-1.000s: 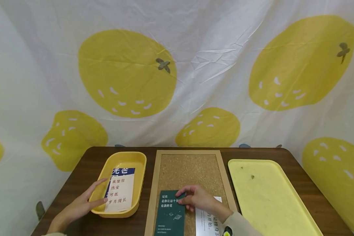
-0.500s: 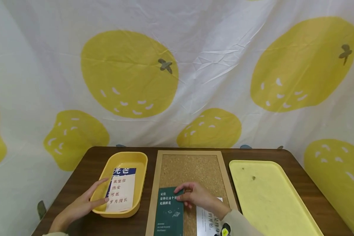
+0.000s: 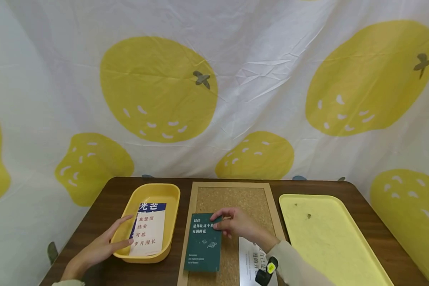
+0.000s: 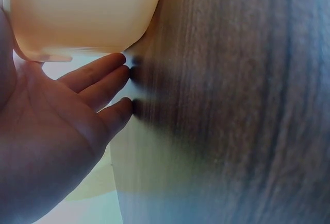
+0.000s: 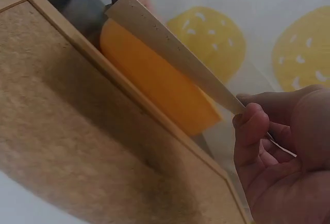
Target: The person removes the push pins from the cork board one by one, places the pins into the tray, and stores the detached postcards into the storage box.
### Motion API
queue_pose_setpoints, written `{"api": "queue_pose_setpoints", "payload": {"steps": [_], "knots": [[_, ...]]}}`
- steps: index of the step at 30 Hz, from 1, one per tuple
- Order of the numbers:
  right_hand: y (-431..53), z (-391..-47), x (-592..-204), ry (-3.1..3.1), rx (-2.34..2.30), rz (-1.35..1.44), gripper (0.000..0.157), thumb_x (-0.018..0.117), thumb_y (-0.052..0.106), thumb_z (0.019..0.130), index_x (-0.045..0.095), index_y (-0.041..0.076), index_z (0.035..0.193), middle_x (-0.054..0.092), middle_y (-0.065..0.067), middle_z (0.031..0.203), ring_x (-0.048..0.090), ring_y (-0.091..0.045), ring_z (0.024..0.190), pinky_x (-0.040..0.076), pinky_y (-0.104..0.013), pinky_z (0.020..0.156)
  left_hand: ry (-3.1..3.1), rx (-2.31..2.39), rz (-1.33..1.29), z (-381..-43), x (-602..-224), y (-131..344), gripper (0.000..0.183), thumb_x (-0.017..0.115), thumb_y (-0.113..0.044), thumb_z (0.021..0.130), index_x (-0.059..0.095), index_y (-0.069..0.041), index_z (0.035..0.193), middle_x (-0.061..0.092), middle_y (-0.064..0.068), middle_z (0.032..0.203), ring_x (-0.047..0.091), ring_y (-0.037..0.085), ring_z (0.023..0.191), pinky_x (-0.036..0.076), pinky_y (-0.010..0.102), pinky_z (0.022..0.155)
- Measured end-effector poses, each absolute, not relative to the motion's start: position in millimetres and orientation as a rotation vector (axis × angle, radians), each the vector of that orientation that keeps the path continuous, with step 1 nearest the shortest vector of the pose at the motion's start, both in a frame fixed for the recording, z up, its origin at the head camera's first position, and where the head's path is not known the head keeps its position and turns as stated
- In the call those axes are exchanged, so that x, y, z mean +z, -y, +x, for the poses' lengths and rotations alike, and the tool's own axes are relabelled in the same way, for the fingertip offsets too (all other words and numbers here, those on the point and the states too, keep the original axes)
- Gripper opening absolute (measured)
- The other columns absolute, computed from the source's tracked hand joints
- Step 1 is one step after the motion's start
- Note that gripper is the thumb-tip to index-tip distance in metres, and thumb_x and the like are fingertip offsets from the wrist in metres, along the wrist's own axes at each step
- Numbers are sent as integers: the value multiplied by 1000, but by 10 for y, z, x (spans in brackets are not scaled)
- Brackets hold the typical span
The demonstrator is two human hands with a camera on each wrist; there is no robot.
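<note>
A dark green postcard (image 3: 203, 246) with white lettering and small planets is pinched at its upper right edge between the thumb and fingers of my right hand (image 3: 241, 225). Its pale back (image 5: 165, 41) shows in the right wrist view, tilted above the framed cork board (image 3: 232, 198). My left hand (image 3: 98, 248) rests on the left side of a yellow plastic basket (image 3: 153, 188), index finger and thumb lying across the rim. In the left wrist view its other fingers (image 4: 105, 87) stretch straight below the basket wall. White (image 3: 148, 234) and blue (image 3: 161, 206) cards lie inside the basket.
A white card (image 3: 248, 262) with dark lettering lies on the board's lower right, partly under my right wrist. To the right stands a pale yellow tray (image 3: 329, 238). All rest on a dark wooden table (image 3: 107, 198), with a lemon-print curtain (image 3: 250, 79) behind.
My right hand has moved up and slightly left with the green postcard, whose lower edge now shows above the board. More of the white card is uncovered. The left hand stays at the basket.
</note>
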State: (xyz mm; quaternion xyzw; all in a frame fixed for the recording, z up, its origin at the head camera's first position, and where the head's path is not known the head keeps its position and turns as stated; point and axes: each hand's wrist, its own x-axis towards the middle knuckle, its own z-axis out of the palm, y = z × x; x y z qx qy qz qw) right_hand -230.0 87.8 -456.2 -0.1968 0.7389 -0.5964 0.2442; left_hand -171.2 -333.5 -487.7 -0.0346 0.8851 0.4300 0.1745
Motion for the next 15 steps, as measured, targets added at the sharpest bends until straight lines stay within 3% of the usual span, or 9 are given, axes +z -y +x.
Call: {"api": "queue_pose_setpoints", "payload": {"steps": [5,15], "knots": [[-794,-2380,-4469,-1999,-1661,-558,24,71,7,90,68,-3,112,61,-3,80,49,-10,54,43,-24,49,-2518,1219,-92,-1705,-4879,3332,88,70,-48,88,20,-25,157,13,21,163,13,52,145,14,79,106],[-566,-2494,-4347,-2098,-1633,-592,21,74,15,89,72,6,108,62,-2,74,50,-12,55,44,-27,51,-2501,1242,-123,-1712,-4866,3319,89,71,-47,87,21,-26,156,15,22,162,19,51,143,15,78,106]]}}
